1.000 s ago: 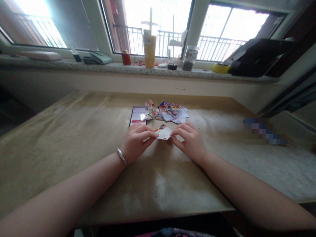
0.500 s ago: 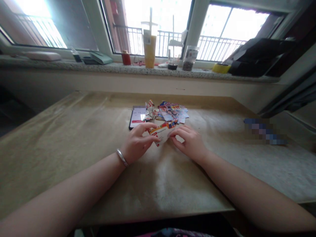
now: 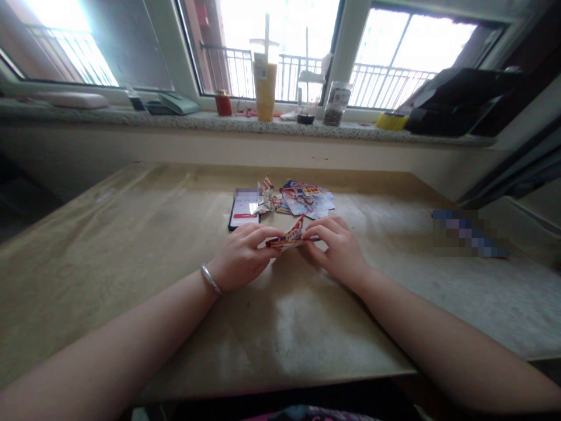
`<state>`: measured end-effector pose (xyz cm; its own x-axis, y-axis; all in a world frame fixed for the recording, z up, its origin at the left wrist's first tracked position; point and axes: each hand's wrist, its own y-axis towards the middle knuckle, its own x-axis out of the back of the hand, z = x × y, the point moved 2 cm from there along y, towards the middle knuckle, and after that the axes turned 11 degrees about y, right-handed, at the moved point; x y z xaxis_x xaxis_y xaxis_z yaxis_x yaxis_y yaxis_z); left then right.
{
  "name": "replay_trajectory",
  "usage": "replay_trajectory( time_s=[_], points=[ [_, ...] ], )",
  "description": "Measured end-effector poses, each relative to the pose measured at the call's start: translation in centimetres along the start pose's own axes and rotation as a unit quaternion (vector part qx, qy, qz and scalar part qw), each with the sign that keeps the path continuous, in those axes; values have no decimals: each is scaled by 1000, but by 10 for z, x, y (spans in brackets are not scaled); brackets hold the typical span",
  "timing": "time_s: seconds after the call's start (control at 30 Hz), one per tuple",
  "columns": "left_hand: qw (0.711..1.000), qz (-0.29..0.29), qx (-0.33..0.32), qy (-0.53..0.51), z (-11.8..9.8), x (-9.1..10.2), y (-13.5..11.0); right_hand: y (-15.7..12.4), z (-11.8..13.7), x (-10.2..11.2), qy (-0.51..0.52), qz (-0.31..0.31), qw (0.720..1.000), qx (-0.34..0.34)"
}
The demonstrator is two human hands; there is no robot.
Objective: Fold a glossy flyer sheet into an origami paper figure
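Between my two hands is a folded piece of printed paper [image 3: 290, 237], red, white and yellow, with one pointed flap standing up. My left hand [image 3: 245, 251], a silver bangle at its wrist, pinches the paper's left end between thumb and fingers. At the other end, the fingertips of my right hand [image 3: 335, 248] are closed on it. Just beyond lie a folded paper piece [image 3: 266, 202] with red and white points and a pile of printed leaflets [image 3: 309, 200]. A phone [image 3: 244, 210] with a lit screen rests behind my left hand.
The pale table [image 3: 280, 339] reaches back to the wall. A blurred-out blue item [image 3: 468, 234] lies at its right. On the stone windowsill [image 3: 175, 120] stand a tall yellow drink cup [image 3: 265, 88], a red jar [image 3: 223, 103], a clear container [image 3: 337, 104] and a black bag [image 3: 460, 105].
The paper has turned from showing its white face to a narrow folded edge with a raised flap. My left hand has shifted slightly left; the right stays nearly in place.
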<state>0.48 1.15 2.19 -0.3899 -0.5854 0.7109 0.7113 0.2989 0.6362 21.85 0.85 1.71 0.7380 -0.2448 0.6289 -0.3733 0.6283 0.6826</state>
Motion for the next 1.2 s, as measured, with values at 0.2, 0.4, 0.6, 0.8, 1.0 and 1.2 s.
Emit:
replay_trajectory(
  time_s=[0.2, 0.4, 0.6, 0.8, 1.0, 1.2],
  points=[
    [999, 12, 5, -36, 0, 4, 0, 0, -1, 0, 13, 21, 1000, 5],
    [995, 25, -14, -92, -7, 4, 2, 0, 0, 1, 29, 53, 998, 19],
    [988, 103, 26, -114, -3, -1, 1, 2, 4, 2, 57, 102, 992, 53],
    [990, 99, -11, -96, -5, 3, 3, 0, 2, 4, 79, 166, 982, 38],
    [982, 164, -62, -73, -13, 0, 5, -2, -2, 3, 68, 220, 973, 18],
    [976, 199, -56, -64, -11, -1, 4, 0, -1, 4, 26, 210, 977, -4]
  ],
)
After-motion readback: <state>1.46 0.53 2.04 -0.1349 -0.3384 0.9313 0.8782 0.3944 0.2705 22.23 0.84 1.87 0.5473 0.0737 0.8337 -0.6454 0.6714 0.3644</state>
